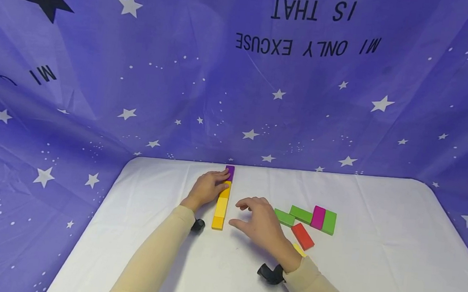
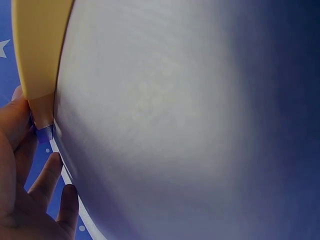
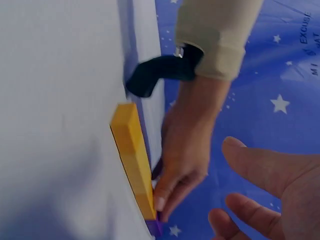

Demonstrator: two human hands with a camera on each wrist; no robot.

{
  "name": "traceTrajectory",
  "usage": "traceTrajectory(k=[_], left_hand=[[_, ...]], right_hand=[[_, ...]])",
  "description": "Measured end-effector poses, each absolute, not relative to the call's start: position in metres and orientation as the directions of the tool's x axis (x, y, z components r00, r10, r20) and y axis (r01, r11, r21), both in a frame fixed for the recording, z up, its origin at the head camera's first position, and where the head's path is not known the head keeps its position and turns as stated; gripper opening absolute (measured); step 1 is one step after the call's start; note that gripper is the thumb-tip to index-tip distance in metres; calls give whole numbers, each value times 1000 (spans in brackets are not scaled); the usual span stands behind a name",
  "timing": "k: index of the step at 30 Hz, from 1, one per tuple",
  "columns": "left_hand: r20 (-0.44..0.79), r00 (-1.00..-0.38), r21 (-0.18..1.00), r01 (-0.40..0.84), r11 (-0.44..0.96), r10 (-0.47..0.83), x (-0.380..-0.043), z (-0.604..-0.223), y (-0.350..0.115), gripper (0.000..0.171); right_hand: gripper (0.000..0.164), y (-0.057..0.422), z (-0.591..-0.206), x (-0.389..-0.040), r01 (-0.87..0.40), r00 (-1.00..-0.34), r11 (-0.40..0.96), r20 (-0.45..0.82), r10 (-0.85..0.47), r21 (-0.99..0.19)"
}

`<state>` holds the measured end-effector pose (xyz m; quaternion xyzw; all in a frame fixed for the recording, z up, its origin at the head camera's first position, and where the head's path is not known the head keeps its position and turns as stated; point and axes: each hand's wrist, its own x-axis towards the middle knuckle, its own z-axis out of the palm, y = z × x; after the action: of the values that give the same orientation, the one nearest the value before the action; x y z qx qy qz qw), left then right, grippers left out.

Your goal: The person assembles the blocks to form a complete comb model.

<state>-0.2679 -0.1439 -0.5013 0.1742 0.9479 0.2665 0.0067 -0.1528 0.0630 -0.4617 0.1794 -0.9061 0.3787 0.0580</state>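
Note:
A straight row of blocks lies on the left part of the table: a purple block (image 1: pixel 229 174) at the far end, then an orange block (image 1: pixel 225 192), a paler yellow block (image 1: pixel 221 207) and another orange block (image 1: pixel 217 223) at the near end. Along the row's left side, my left hand (image 1: pixel 208 188) touches the purple block and the orange one beside it with fingers and thumb. In the left wrist view, its other fingers (image 2: pixel 47 177) extend loosely past the row. My right hand (image 1: pixel 262 224) hovers right of the row, thumb and fingers apart, holding nothing.
Right of my right hand lie green blocks (image 1: pixel 301 214), a magenta block (image 1: pixel 318 217) and a red block (image 1: pixel 303 236). A yellow block (image 1: pixel 299 250) is partly hidden by my right wrist. A starry purple cloth (image 1: pixel 205 91) hangs behind the white table (image 1: pixel 374 272).

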Motion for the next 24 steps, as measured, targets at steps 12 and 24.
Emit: traceTrajectory(k=[12, 24], left_hand=[[66, -938, 508, 324, 798, 339, -270, -502, -145, 43], [69, -938, 515, 325, 793, 339, -271, -503, -144, 42]], right_hand=[[38, 105, -457, -158, -341, -940, 655, 243, -239, -675], [40, 145, -467, -161, -279, -960, 701, 191, -203, -656]])
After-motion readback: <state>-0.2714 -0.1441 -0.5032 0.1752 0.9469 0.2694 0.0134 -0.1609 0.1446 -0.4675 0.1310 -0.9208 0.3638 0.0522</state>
